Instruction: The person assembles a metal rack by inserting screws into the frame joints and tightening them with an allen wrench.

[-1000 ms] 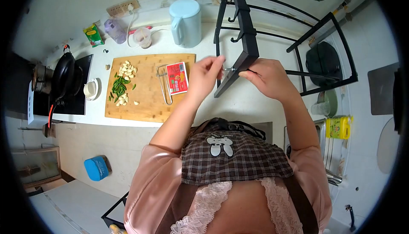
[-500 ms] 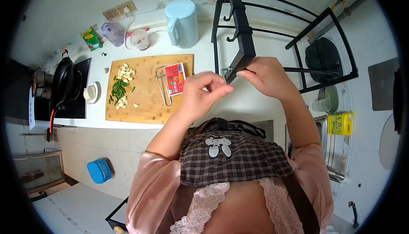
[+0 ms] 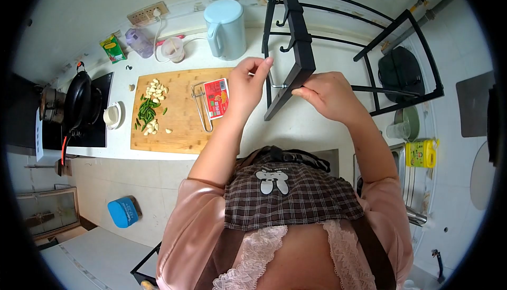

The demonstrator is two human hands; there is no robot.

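Right hand [image 3: 330,95]: fingers closed on the black rack [image 3: 301,49], gripping the lower end of its thick bar, thumb on the near side. Left hand [image 3: 248,86]: fingers curled, thumb and index tips close together beside the bent metal rod [image 3: 279,85]; can't tell if they're touching it. Rod sits at the bar's side, between the hands. Rack stands tilted in view on the white counter [image 3: 311,131], hooks along the bar. Labels: red packet [image 3: 216,99] has print and a barcode, too small to read. Same for green packet [image 3: 113,48], yellow tub [image 3: 421,153] and blue tub [image 3: 123,212]. Apron [image 3: 290,200] has lettering above a white bear, not legible. Packet lies on the right part of the cutting board [image 3: 182,138], against a wire tool [image 3: 200,105]; garlic [image 3: 157,89] and green peppers [image 3: 147,111] at the left. Edges: board's near edge runs close to the counter's front edge; left forearm crosses the board's right side. Bare counter shows between board and bar. Blue jug [image 3: 228,31] sits behind the left hand, apart from the rack.
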